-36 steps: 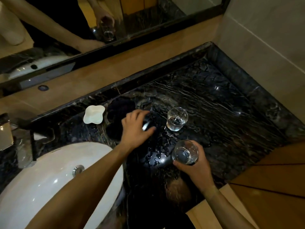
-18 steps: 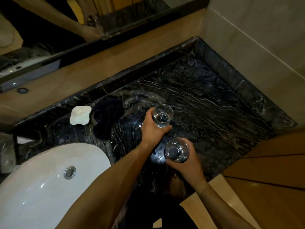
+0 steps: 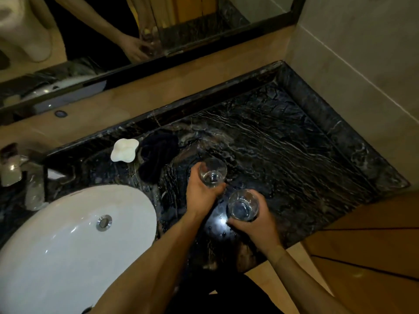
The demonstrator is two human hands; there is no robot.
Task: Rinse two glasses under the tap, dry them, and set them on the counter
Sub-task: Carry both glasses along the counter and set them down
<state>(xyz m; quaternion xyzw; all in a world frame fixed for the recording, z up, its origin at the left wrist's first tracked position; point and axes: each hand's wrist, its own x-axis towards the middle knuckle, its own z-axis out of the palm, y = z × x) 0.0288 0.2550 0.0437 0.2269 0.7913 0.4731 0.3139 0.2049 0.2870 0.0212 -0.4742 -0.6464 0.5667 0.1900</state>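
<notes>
Two clear tumblers are held above the black marble counter (image 3: pixel 294 143). My left hand (image 3: pixel 199 191) grips the farther glass (image 3: pixel 212 172) from its left side. My right hand (image 3: pixel 254 225) holds the nearer glass (image 3: pixel 243 205) from below, fingers curled round its wall. Both glasses stand upright, close together. The white oval sink (image 3: pixel 68 241) lies to the left, with its drain (image 3: pixel 103 222) visible. The tap (image 3: pixel 11 168) is at the far left edge, partly cut off. A dark cloth (image 3: pixel 156 155) lies crumpled on the counter just left of the glasses.
A white soap dish (image 3: pixel 124 150) sits beside the dark cloth. A mirror (image 3: pixel 136 30) runs along the back wall above a tan ledge (image 3: pixel 181 75). A tiled wall (image 3: pixel 362 53) bounds the counter on the right; a wooden surface (image 3: pixel 374 245) lies at the lower right.
My left hand left the dark cloth, moved right and took hold of the glass that stood on the counter. My right hand kept its glass. The camera view shifted slightly.
</notes>
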